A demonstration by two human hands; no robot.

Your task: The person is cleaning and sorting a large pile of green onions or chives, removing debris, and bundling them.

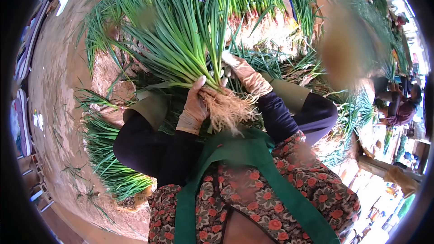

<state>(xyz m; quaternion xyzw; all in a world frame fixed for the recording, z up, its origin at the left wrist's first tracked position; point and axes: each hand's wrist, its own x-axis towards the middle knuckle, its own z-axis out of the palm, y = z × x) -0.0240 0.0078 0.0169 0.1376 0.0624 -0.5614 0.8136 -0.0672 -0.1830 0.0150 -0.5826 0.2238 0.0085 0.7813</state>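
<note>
A thick bunch of green onions (192, 47) is held up in front of me, its long leaves fanning away and its pale, stringy roots (228, 108) hanging toward my apron. My left hand (197, 101), in a light glove, is wrapped round the bunch just above the roots, with the thumb on top. My right hand (242, 73), gloved too, is at the right side of the stems, fingers bent against them. Part of its fingers is hidden behind the leaves. Both hands are close together at the base of the bunch.
More green onions (257, 0) lie in a large heap ahead, roots toward me. Another pile (113, 158) lies on the dirt floor (58, 104) at left. Loose leaves and trimmings surround my knees. Another person (404, 106) sits far right. Blurred spots cover parts of the view.
</note>
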